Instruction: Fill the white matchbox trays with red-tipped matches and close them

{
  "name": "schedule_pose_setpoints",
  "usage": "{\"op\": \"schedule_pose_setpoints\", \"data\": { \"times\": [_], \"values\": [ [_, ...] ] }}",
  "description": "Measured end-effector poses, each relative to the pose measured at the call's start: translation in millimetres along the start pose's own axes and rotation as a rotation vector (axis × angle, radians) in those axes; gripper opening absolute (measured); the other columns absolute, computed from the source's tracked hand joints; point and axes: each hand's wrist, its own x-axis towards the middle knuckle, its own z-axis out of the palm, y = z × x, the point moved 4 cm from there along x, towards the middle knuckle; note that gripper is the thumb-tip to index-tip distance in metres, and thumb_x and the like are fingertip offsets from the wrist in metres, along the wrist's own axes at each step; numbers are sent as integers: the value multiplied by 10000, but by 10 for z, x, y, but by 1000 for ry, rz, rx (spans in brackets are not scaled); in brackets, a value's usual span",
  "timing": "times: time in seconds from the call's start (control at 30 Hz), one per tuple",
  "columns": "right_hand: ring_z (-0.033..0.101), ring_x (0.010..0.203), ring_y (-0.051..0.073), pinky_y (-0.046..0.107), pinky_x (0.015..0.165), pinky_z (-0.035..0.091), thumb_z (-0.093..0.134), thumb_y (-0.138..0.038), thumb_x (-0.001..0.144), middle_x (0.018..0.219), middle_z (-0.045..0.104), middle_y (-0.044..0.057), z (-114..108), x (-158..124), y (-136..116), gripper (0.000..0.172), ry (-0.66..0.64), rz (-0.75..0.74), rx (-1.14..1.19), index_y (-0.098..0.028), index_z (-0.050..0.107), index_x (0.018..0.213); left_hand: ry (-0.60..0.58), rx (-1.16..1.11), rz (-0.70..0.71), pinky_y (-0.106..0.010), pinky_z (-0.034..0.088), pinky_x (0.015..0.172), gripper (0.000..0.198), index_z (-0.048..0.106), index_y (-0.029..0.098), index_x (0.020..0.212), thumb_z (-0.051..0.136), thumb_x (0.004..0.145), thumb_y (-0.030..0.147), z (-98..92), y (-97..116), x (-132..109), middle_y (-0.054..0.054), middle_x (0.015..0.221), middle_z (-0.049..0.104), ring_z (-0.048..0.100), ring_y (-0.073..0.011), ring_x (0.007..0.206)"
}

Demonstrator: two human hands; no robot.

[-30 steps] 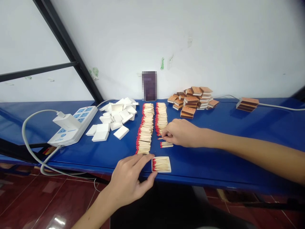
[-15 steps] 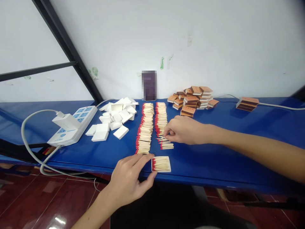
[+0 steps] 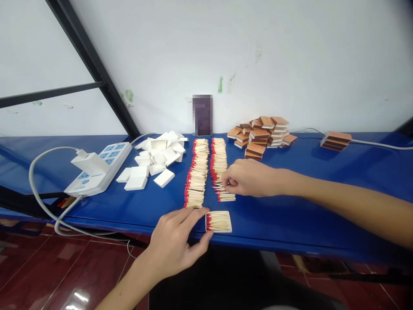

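Note:
A small white matchbox tray (image 3: 230,220) lies near the front edge of the table, filled with red-headed matches (image 3: 218,222). Thumb and forefinger of my left hand (image 3: 177,241) grip the tray's left side at its two corners. Behind it, my right hand (image 3: 247,177) is closed in a pinch at the near part of the right-hand row of matches (image 3: 219,159); how many matches are between the fingertips is hidden. A second long row of matches (image 3: 197,174) runs alongside on the left, its heads also facing left.
White matchbox trays (image 3: 158,157) are heaped at the left, beside a power strip (image 3: 106,172) with a plugged-in charger and cable. Brown matchbox sleeves (image 3: 258,135) are piled at the back right, with a small stack (image 3: 335,141) farther right. A dark, pixelated panel (image 3: 203,116) leans against the wall.
Almost nothing differs. The whole view has shifted very slightly; both hands keep their places at the tray and the right-hand row.

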Motion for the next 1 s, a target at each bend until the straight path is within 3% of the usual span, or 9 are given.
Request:
{"op": "schedule_pose_setpoints", "data": {
  "times": [0.63,1.0],
  "values": [
    [546,633,114,248,571,272,599,-220,813,802,699,7,21,-26,-30,81,-61,-27,64,-193,649,754,0,0,1,-292,577,682,315,617,168,1202,623,905,273,2,-10,7,-70,968,756,683,-167,677],
    [562,696,139,259,613,311,593,-193,815,821,695,26,-48,-68,10,111,-107,-13,25,-193,702,794,8,3,0,-291,587,682,310,630,168,1193,618,903,276,0,0,-5,-72,948,754,693,-170,682]
  ]
}}
